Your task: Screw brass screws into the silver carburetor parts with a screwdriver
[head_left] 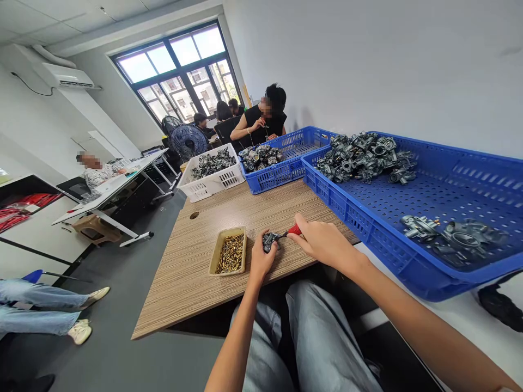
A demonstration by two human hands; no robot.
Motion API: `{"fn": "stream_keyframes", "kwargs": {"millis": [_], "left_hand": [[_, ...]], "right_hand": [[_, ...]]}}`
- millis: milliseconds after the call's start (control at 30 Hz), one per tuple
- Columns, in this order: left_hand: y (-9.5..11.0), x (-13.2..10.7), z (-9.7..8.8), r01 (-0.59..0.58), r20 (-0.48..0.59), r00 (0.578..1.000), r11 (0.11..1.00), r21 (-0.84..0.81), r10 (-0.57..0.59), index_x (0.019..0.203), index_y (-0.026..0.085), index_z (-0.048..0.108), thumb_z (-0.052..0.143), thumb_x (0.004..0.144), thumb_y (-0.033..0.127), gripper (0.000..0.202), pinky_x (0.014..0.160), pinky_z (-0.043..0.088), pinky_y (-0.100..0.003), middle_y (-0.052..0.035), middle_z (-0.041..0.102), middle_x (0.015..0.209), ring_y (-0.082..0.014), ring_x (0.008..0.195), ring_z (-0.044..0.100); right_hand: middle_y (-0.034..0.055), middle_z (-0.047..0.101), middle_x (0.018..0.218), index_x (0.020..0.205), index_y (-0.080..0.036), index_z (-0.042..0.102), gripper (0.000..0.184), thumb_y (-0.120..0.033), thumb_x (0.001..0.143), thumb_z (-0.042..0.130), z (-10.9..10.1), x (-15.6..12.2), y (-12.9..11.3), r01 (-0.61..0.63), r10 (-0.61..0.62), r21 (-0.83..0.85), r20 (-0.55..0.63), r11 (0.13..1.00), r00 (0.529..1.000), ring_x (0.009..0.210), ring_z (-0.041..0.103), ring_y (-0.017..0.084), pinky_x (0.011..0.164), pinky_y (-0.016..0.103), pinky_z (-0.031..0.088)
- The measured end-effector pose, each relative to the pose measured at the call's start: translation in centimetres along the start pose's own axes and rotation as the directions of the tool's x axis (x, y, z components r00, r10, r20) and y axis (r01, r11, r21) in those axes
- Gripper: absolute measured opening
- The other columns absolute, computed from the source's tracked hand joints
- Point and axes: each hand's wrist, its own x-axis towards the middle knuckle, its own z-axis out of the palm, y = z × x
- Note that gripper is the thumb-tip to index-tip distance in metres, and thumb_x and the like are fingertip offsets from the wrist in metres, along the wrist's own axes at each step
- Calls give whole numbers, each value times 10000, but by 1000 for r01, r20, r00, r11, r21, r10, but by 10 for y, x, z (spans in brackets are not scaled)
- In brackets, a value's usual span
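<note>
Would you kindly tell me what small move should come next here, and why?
Probably a slow twist of the screwdriver by the right hand, while the left hand holds the small metal part firm: the tip sits against the part, the right hand is closed on the red handle, and the part is pinched just above the table.

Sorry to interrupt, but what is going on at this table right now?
A seated person holds a small metal part in the left hand and puts a red-handled screwdriver, gripped in the right hand, to it. A tray of brass screws sits on the wooden table just left of the hands. The blue crate on the right holds more parts.
</note>
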Motion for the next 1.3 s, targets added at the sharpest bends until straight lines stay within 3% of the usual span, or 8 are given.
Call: {"fn": "stream_keyframes", "kwargs": {"millis": [167,467,700,867,1000,1100,1233,1300], "left_hand": [[0,0,0,0,0,1000,1000,5,0,1410,227,577,638,976,326,450,1086,517,-396,-102,719,1345,-242,1200,690],[-3,0,1,7,-14,1000,1000,4,-7,1398,238,594,643,967,319,441,1082,519,-391,-97,724,1332,-242,1198,693],[0,0,0,5,-8,1000,1000,-4,-5,1397,229,585,637,968,309,440,1097,509,-406,-104,716,1345,-245,1212,680],[1,0,0,7,-7,1000,1000,-5,-7,1387,240,592,640,967,318,430,1097,511,-398,-94,722,1328,-240,1202,685],[2,0,0,12,-14,1000,1000,-5,-12,1383,236,596,650,962,319,433,1096,512,-393,-96,726,1317,-238,1197,688],[3,0,0,14,-17,1000,1000,-4,-14,1389,241,591,655,957,307,442,1094,514,-401,-100,723,1322,-246,1203,686],[5,0,0,14,-14,1000,1000,0,-14,1384,234,591,651,960,315,435,1084,519,-413,-106,723,1321,-258,1194,686],[6,0,0,17,-15,1000,1000,8,-17,1379,236,595,656,956,318,435,1089,517,-416,-104,725,1322,-261,1190,686]], "right_hand": [[82,791,1125,1274,-224,448,198,-313,1101,482,-1,-4,5,103,-108,161,22,982,994,1011,775,292,729,313,419],[164,784,981,1285,-162,486,342,-451,1140,373,3,2,0,-42,42,-90,-5,995,999,919,786,350,708,350,477],[107,781,1177,1289,-223,476,207,-318,1105,475,-1,-3,6,91,-98,156,37,984,994,1072,765,281,788,307,459],[133,780,1087,1299,-196,472,239,-362,1133,427,1,0,3,23,-25,49,47,999,999,985,773,301,737,317,448],[90,776,1011,1194,-219,512,202,-402,1121,467,3,3,5,31,-28,121,-28,992,999,932,762,269,725,300,431],[33,754,952,1109,-246,533,138,-380,1080,517,-1,1,5,106,-63,267,-166,958,984,852,722,211,737,279,430],[2,675,815,983,-259,543,205,-463,996,533,-17,-18,-5,181,-4,373,-429,910,903,707,632,176,715,291,465],[8,614,735,892,-271,541,275,-535,962,506,-25,-38,-14,165,52,389,-490,906,870,660,601,187,694,326,499]]}}
